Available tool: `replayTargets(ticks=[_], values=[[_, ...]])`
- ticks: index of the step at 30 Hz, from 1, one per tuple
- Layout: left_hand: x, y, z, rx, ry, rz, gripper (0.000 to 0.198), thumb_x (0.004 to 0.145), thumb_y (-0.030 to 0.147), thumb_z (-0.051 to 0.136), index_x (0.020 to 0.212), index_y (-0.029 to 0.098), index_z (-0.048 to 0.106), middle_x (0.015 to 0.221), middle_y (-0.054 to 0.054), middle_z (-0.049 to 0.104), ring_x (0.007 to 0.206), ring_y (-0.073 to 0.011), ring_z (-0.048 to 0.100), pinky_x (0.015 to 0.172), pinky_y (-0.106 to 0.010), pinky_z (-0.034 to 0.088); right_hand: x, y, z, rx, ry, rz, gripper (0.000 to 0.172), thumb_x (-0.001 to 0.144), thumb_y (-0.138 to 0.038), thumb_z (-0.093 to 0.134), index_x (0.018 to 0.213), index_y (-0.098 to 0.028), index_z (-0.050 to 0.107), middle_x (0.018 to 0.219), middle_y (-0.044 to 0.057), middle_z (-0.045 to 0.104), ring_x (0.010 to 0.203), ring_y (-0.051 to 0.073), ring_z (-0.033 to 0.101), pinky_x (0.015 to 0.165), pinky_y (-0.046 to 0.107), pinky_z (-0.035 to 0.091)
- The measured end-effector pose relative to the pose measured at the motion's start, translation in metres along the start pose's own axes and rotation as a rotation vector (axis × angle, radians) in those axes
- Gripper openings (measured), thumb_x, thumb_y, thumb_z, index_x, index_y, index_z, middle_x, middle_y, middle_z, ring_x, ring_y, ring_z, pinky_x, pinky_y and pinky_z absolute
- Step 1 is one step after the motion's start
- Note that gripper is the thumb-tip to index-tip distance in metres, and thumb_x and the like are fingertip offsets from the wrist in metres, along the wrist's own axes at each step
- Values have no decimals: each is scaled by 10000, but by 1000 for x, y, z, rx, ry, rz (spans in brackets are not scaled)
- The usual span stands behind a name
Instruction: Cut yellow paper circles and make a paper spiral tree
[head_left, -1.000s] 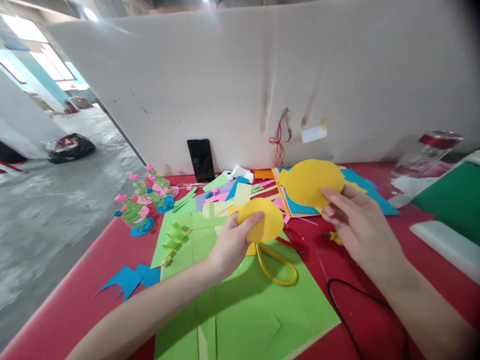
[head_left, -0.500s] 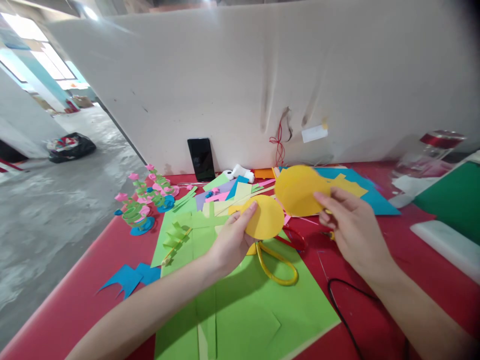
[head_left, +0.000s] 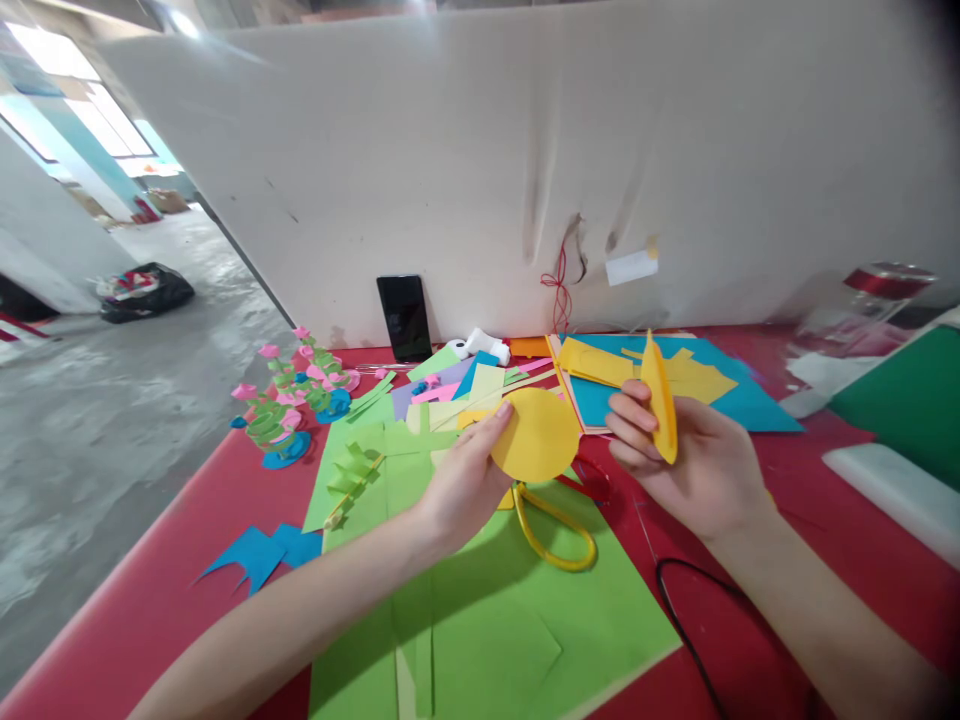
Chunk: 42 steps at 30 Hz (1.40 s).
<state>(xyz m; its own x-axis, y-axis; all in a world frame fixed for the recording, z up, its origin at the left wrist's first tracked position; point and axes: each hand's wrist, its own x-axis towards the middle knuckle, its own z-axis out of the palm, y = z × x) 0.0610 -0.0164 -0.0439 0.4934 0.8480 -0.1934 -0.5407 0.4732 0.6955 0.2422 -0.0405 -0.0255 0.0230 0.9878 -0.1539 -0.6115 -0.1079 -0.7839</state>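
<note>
Left hand [head_left: 457, 490] fingers are pinched on the edge of a flat round yellow paper disc [head_left: 536, 436], face kept toward the camera, above the yellow-handled scissors [head_left: 555, 535]. Right hand [head_left: 697, 465] fingers are closed on a second, larger yellow paper cutout [head_left: 660, 405], held edge-on, so only a thin sliver is seen; long axis runs near vertical, tip pointing up and away. Both pieces are kept clear of the red table [head_left: 150, 600], over a large light-green paper sheet [head_left: 495, 620], likely for comparison.

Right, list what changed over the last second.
The right hand drew its yellow paper piece in toward the left and turned it edge-on to the camera. The left hand kept holding the yellow paper circle above the scissors.
</note>
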Motion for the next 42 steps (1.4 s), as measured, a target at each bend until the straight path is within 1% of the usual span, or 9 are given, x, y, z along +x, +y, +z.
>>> replayTargets(ticks=[3, 10, 18, 22, 25, 28, 32, 37, 42], values=[[0, -1, 0, -7, -15, 17, 283, 892, 320, 470, 1024, 165, 666, 1092, -53, 671, 1012, -176, 601, 812, -234, 499, 0, 2, 0, -70, -54, -35, 185, 636, -329, 625, 612, -200, 494, 542, -56, 316, 448, 71, 229, 387, 189, 264], [-4, -3, 2, 18, -97, -4, 372, 905, 399, 412, 1087, 162, 633, 1174, -88, 626, 1107, -213, 559, 928, -290, 445, 1, 16, -5, -570, -71, -75, 169, 744, -298, 681, 835, -192, 586, 648, -42, 541, 449, 40, 420, 403, 156, 340], [-11, -7, 0, 417, -79, 88, 358, 728, 239, 686, 1077, 180, 630, 1112, -64, 649, 1007, -209, 599, 872, -271, 447, -9, 28, 8, -803, -183, -223, 176, 788, -300, 598, 909, -182, 547, 629, -27, 558, 484, 109, 523, 389, 213, 467], [-10, -6, 2, 178, -123, 208, 525, 718, 442, 661, 1188, 240, 544, 1307, -39, 505, 1210, -221, 447, 927, -261, 422, -16, 26, 7, -923, -131, -591, 108, 820, -141, 550, 883, -227, 566, 909, 13, 582, 810, 123, 584, 646, 220, 519], [-10, -4, 5, -91, -64, -7, 509, 839, 567, 400, 1120, 183, 579, 1156, -80, 602, 1009, -201, 581, 834, -291, 472, -18, 27, 2, -1039, -165, -894, 201, 799, -73, 570, 907, -242, 560, 982, 15, 565, 961, 137, 542, 817, 260, 472], [-11, -7, 6, -181, -35, -134, 474, 882, 495, 358, 1080, 138, 597, 979, -93, 666, 827, -167, 632, 752, -270, 487, -15, 34, -3, -1206, -318, -1067, 270, 780, -13, 523, 954, -220, 542, 1023, 49, 579, 987, 166, 537, 860, 309, 451], [-11, -14, 4, -191, -29, -104, 315, 880, 342, 451, 1054, 137, 615, 949, -60, 673, 827, -133, 625, 756, -226, 474, -8, 49, -6, -1421, -415, -1132, 363, 741, 43, 418, 1018, -182, 486, 1093, 108, 557, 1067, 229, 471, 900, 401, 420], [-9, -20, -1, -165, -1, -137, 198, 844, 230, 506, 951, 142, 648, 889, -36, 679, 820, -126, 618, 776, -221, 461, -5, 60, -5, -1550, -310, -1108, 309, 770, 3, 384, 1037, -152, 413, 1155, 174, 467, 1104, 282, 390, 875, 475, 402], [-12, -19, 0, -155, 2, -132, 176, 806, 224, 540, 919, 137, 642, 850, -42, 673, 793, -135, 608, 763, -234, 443, -7, 61, -7, -1545, -316, -1145, 245, 757, -38, 382, 948, -185, 424, 1077, 129, 489, 1037, 268, 426, 829, 445, 399]])
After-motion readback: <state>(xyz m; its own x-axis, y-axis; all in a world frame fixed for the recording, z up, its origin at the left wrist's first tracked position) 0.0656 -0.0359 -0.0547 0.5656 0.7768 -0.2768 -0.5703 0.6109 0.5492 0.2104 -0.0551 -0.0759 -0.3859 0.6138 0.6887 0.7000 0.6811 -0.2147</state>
